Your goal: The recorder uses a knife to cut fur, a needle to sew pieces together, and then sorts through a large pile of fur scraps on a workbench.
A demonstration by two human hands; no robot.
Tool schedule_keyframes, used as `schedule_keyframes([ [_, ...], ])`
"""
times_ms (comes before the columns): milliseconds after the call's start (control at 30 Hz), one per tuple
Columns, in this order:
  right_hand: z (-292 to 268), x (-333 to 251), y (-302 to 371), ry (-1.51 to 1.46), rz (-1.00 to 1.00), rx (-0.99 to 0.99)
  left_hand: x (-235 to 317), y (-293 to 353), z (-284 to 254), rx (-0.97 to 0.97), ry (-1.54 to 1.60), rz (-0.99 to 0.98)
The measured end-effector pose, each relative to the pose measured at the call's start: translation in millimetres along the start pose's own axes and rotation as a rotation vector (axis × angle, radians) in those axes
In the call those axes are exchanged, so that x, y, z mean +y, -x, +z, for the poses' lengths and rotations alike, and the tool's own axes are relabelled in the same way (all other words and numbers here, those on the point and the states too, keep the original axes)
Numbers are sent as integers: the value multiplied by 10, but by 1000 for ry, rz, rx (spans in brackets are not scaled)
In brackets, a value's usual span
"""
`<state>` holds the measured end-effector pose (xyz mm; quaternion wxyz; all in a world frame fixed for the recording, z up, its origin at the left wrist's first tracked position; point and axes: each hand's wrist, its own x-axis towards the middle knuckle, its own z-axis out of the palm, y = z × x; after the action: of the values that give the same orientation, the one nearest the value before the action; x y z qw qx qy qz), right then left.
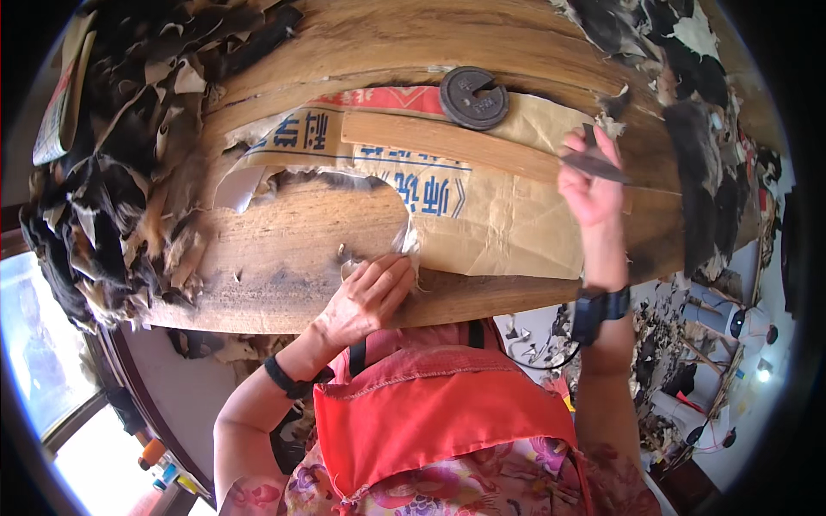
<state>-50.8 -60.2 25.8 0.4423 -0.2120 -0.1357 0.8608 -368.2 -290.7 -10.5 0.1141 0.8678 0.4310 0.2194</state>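
My left hand is closed near the table's front edge, its fingers gathered on a thin, pale scrap of hide by the curved edge of a brown paper sheet. Raised over the sheet's right end, my right hand grips a dark-bladed knife, slightly blurred. A flat wooden strip lies across the paper. Behind it, a round, slotted iron weight rests on the sheet. Dark fur shows along the paper's curved edge.
Black and brown fur scraps are heaped on the left of the wooden table. More fur pieces lie along the right side. Scraps cover the floor at right. A window stands at lower left.
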Motion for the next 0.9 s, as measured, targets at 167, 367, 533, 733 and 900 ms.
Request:
schedule_keyframes([
  [167,64,1083,88,177,-45,-105,-71,-16,25,35,-46,66],
  [367,283,2006,401,1402,-415,60,-129,-33,15,88,13,91],
  [533,219,2175,455,1614,-689,21,-171,-38,5,104,168,26],
  [733,246,2211,547,1759,-677,28,-229,-178,2,105,428,-319],
  [900,310,2181,661,1818,-548,65,-334,-218,-51,34,849,-603],
])
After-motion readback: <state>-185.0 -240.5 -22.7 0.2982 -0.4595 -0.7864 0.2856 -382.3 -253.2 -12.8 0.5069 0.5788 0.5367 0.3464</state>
